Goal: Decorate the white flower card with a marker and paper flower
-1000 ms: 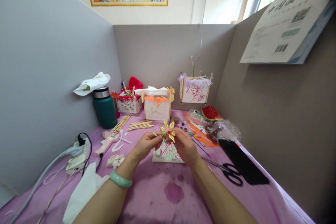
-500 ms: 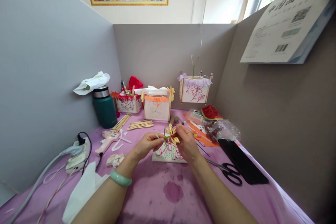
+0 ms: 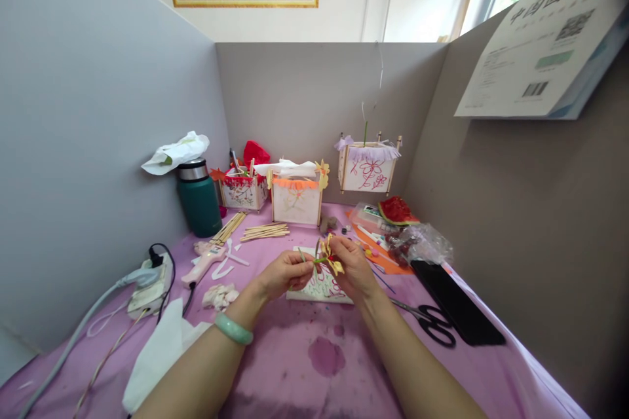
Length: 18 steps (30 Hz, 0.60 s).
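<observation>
Yellow flower (image 3: 331,256), at the centre of the frame, lies between our two hands, above a white panel (image 3: 320,288) drawn with pink and green lines. Our left hand (image 3: 286,272) is clamped on the green stem (image 3: 320,260), thumb against forefinger; a green bracelet (image 3: 233,328) circles that wrist. Our right hand (image 3: 350,265) has its fingertips closed on the flower from the right, partly covering it. On the purple counter (image 3: 289,353) we note, at centre left, a pink glue gun (image 3: 205,264), near two groups of thin sticks (image 3: 265,230), and farther left a dark green bottle (image 3: 199,200) standing upright. Upper centre, we find a box with orange fringe (image 3: 296,201) beside a smaller one with red fringe (image 3: 243,193); right of them is a box with purple fringe (image 3: 368,169). At lower right, we see black-handled scissors (image 3: 432,322) just beside a flat black object (image 3: 457,304); above these lies a crumpled clear bag (image 3: 422,244).
</observation>
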Available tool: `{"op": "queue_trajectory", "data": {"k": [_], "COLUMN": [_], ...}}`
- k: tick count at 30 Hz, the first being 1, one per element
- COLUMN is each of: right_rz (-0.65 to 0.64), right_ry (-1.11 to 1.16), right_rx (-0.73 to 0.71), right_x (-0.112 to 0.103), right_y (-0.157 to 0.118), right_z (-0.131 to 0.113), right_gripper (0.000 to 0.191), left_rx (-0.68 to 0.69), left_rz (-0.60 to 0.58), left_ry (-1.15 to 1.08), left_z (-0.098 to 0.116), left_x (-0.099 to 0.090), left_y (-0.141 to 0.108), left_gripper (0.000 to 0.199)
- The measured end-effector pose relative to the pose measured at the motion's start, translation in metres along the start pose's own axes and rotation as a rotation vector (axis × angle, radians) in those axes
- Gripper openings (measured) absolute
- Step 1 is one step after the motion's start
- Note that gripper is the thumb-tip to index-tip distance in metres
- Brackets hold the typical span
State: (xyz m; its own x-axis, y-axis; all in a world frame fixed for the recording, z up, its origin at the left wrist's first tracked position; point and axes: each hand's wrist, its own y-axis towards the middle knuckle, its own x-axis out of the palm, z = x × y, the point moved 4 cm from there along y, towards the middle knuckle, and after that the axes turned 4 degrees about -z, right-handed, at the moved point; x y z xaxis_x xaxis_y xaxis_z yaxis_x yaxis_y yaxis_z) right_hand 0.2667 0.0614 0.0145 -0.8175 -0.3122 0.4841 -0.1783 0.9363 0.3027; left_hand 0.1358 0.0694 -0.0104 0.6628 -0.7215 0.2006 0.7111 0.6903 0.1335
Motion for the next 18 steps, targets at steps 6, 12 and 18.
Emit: {"op": "queue_trajectory", "data": {"k": [6,12,18], "right_rz": [0.181,0.325,0.276], "right_ry": [0.095,0.195,0.236], "right_rx": [-0.015,0.064,0.119], "right_x": [-0.012,-0.031,-0.022], "right_y": [0.008,0.012,0.009], "right_z": [0.001,0.013,0.021], "right_gripper": [0.039,0.036,0.035], "left_rx": [0.069,0.038,-0.152], "left_rz": [0.309,0.928,1.226], "left_ry": [-0.023,0.072,0.380], "left_z": [0.008,0.034,0.050], "left_x": [-0.009,-0.083,-0.166], "left_y": [0.006,0.001,0.000], "left_gripper": [0.032,0.017,0.008]}}
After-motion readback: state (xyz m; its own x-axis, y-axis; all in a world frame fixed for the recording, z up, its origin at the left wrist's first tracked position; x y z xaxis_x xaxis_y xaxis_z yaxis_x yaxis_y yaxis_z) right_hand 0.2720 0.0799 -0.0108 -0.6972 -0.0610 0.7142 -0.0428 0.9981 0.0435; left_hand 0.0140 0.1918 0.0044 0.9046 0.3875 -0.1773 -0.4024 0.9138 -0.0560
